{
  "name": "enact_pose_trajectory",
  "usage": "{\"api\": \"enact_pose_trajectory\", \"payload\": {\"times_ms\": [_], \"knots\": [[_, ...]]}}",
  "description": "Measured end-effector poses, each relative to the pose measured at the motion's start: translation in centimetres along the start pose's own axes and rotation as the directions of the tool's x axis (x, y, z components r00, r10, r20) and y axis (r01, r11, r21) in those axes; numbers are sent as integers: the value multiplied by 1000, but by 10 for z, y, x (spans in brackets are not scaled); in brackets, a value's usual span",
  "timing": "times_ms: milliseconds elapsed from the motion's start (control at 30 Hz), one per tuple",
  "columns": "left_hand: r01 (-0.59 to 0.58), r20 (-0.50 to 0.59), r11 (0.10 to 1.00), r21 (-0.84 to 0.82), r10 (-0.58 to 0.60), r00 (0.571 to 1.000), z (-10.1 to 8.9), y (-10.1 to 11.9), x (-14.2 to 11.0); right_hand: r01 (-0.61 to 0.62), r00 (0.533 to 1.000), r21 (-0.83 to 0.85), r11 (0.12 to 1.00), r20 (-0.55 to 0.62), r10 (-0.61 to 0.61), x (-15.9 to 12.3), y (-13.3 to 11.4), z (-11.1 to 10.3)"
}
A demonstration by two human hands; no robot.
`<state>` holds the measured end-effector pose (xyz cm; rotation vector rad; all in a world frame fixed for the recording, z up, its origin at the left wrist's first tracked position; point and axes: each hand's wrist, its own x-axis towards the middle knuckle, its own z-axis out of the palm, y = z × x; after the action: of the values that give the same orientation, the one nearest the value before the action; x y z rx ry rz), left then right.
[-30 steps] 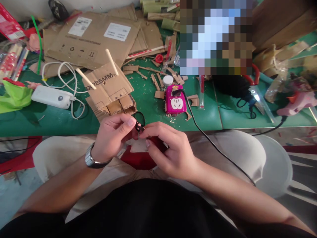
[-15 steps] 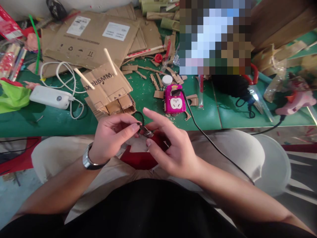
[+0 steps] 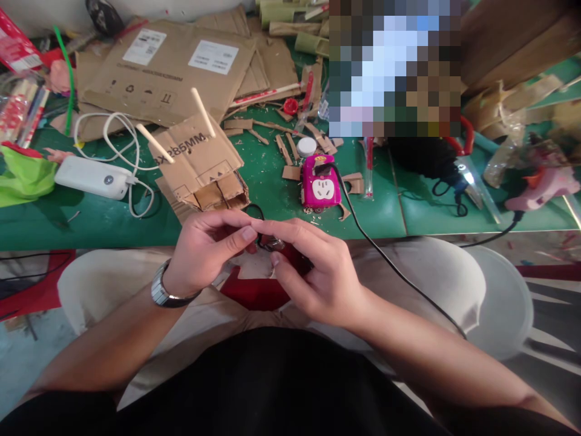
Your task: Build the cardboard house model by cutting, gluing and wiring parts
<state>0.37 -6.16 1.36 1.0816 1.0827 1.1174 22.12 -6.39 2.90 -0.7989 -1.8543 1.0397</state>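
Note:
Over my lap, my left hand pinches a thin black cable between thumb and fingers. A small shiny metallic or clear part sits at the cable's end, mostly covered by fingers, and its kind does not show. My right hand curls around that part, its index fingertip meeting the left fingertips and its thumb below. Just beyond both hands stands a cardboard construction with two wooden sticks rising from it. Nearby on the table is a magenta socket adapter with a black cord plugged in.
Left on the green table lies a white power bank with a coiled white cable. Flattened cardboard fills the back. Cardboard scraps, a white cap and a pink glue gun lie further right. A black cord hangs past my right knee.
My right index finger has come down from its raised position to meet the left fingertips, covering more of the small part. The left hand has barely moved.

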Motion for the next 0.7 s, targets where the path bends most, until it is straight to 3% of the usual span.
{"api": "enact_pose_trajectory", "payload": {"times_ms": [100,233,367,533,700], "knots": [[10,8,1000,3,-10,1000,0,-1,0,-42,999,1,999,-10,42,-2,0,0],[18,21,999,30,-19,1000,0,1,-1,-201,980,120,972,10,201,-6,1,2],[-56,23,994,92,54,998,3,3,-2,-321,946,336,885,63,319,-3,0,5],[-198,-8,968,156,202,979,6,-1,-1,-430,894,449,783,93,437,4,-3,7],[-201,-5,966,161,204,979,6,-4,2,-480,867,539,692,173,467,8,-3,8]]}}
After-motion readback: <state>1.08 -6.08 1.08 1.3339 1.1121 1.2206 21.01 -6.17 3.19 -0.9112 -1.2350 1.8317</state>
